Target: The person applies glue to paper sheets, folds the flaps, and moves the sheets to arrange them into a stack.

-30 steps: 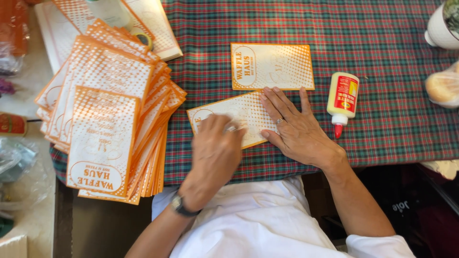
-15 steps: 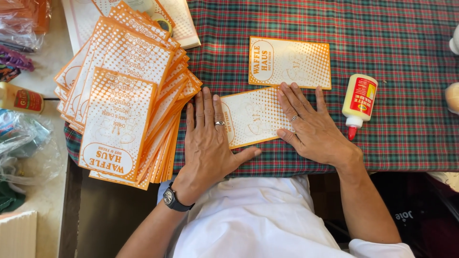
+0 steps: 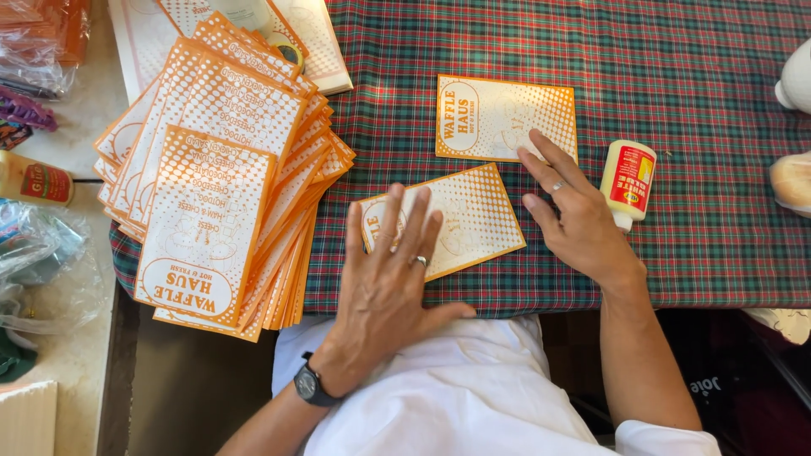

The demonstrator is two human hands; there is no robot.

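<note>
My left hand (image 3: pixel 387 279) lies flat, fingers spread, on the near end of an orange and white paper bag (image 3: pixel 469 215) on the plaid tablecloth (image 3: pixel 676 101). A ring and a black wristwatch (image 3: pixel 307 385) are on that arm. My right hand (image 3: pixel 574 215) hovers past the bag's right edge, with its fingertips reaching a second paper bag (image 3: pixel 490 118) lying farther back. Neither hand grips anything.
A fanned stack of paper bags (image 3: pixel 220 177) fills the table's left side, overhanging the edge. A white glue bottle with a red label (image 3: pixel 627 179) lies right of my right hand. Plastic bags (image 3: pixel 38 262) and another bottle (image 3: pixel 34 179) sit at far left. A white object (image 3: pixel 796 80) is at right.
My right hand has come off the near bag and moved back toward the far one. My left hand has slid onto the near bag's left end.
</note>
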